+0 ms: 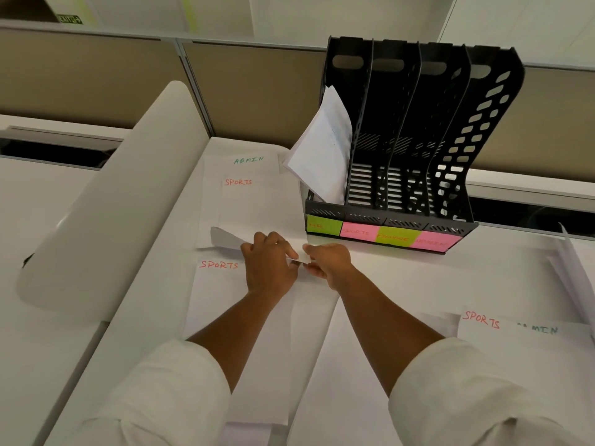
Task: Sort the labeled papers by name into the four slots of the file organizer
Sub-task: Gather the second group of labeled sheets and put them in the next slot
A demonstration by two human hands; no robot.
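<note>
A black four-slot file organizer (450, 162) stands at the back right of the desk. Sticky notes on its front read HR, SPORTS, FINANCE, ADMIN. White sheets (322, 149) lean out of its leftmost slot; the other slots look empty. My left hand (269, 265) and my right hand (328, 260) both pinch one white sheet (225, 238) just in front of the organizer; its label is hidden. A sheet marked SPORTS (219, 284) lies under my left forearm. Farther back lie sheets marked SPORTS (244, 201) and ADMIN (248, 160).
A white curved desk divider (112, 204) runs along the left. At the right front lie more sheets, marked SPORTS (481, 320) and ADMIN (537, 329), and a tilted stack of paper (576, 278) at the right edge. A beige partition (257, 85) rises behind the desk.
</note>
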